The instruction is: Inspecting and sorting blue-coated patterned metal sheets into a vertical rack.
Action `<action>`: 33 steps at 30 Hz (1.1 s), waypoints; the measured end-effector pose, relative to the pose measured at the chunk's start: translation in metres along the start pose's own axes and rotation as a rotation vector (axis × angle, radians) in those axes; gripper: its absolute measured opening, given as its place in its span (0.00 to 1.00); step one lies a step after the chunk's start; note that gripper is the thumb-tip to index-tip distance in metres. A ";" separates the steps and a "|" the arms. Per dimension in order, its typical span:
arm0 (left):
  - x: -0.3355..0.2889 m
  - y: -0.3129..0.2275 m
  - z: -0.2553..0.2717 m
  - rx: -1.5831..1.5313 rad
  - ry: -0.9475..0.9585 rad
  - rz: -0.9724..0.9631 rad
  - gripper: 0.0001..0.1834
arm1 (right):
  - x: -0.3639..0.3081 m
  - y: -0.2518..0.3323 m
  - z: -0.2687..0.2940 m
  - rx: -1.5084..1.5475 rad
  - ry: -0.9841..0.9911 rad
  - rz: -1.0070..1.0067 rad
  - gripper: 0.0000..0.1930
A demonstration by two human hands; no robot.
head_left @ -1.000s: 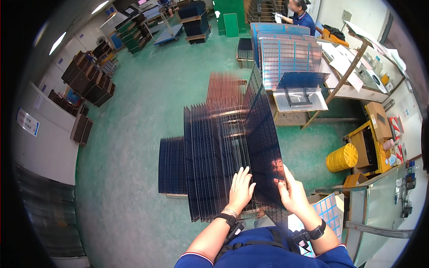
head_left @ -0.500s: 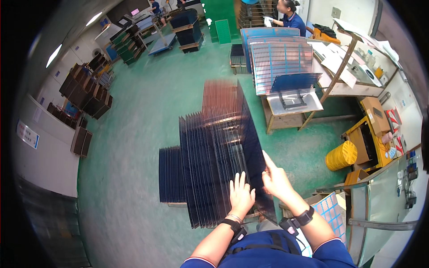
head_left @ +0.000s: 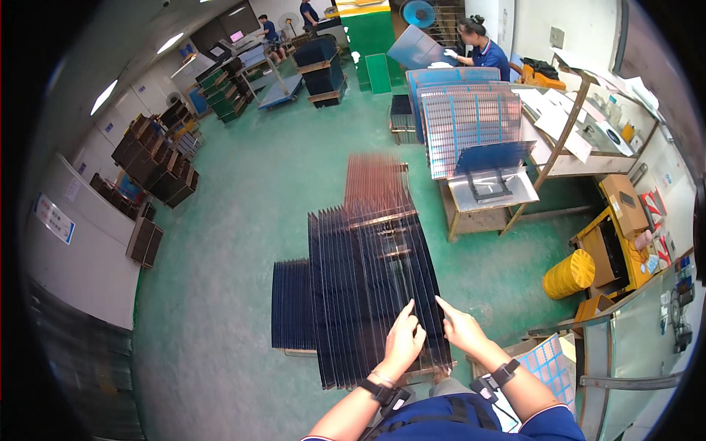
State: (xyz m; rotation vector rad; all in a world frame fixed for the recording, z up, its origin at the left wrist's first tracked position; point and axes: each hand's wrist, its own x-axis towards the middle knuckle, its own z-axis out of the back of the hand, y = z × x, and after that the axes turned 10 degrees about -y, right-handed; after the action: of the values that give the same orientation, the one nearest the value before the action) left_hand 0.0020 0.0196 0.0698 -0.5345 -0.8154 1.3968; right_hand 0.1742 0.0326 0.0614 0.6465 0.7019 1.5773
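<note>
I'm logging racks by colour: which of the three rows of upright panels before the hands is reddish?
The farthest row, just beyond the large middle row; that one and the smaller left row both look dark blue.

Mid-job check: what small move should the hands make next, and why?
I'd probably ease the right hand outward, clear of the rightmost dark panel. That panel stands in line with the row of dark panels, and the right index finger points at its outer edge; contact is hard to tell. The left hand is over the row's near end.
</note>
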 end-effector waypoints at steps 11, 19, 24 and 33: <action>0.019 -0.085 0.272 -0.901 -0.397 0.092 0.11 | 0.003 -0.057 0.005 0.647 0.078 -0.179 0.35; -0.012 0.013 0.277 -1.050 -0.518 0.146 0.11 | 0.014 0.009 0.040 1.554 0.310 -0.402 0.29; -0.003 -0.004 0.246 -1.687 -0.561 0.334 0.26 | 0.015 0.027 0.053 1.659 0.203 -0.357 0.28; -0.010 0.002 0.142 -1.585 -0.539 0.484 0.25 | 0.004 0.060 0.037 1.711 -0.012 -0.196 0.27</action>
State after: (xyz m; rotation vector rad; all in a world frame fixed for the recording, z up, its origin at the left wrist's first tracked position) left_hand -0.1077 -0.0085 0.1554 -1.6548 -2.3450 1.0467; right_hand 0.1619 0.0341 0.1310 1.6797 2.0003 0.4423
